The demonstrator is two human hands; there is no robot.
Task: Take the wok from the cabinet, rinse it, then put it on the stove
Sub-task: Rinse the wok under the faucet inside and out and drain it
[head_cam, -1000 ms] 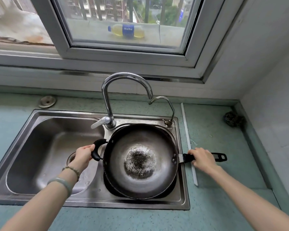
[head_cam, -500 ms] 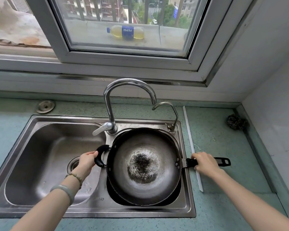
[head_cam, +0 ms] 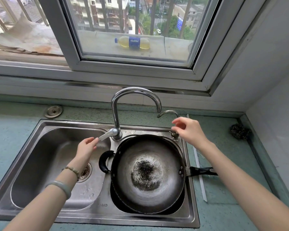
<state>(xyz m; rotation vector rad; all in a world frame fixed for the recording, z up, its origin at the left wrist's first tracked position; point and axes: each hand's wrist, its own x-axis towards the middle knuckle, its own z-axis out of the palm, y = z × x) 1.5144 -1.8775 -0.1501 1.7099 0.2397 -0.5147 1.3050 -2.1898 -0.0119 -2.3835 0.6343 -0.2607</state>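
Wok (head_cam: pixel 148 172): rests in right sink basin (head_cam: pixel 118 200).
Your left hand (head_cam: pixel 85 148): fingertips (head_cam: pixel 92 139) touch faucet lever (head_cam: pixel 105 135); grip unclear.
Your right hand (head_cam: pixel 189 130): spread wide, empty.

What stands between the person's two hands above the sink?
In the head view, the tall faucet: its base and lever sit between the left hand and the right hand, behind the wok. A small tap arches by the right hand.

The wok (head_cam: pixel 148 155) is showing dull grey metal with a rough, blackened patch; its black side handle (head_cam: pixel 103 161) is gleaming like plastic. The brushed steel sink (head_cam: pixel 48 155) is shining softly, the polished tap (head_cam: pixel 135 90) is glinting, and the speckled counter (head_cam: pixel 15 130) is looking matt.
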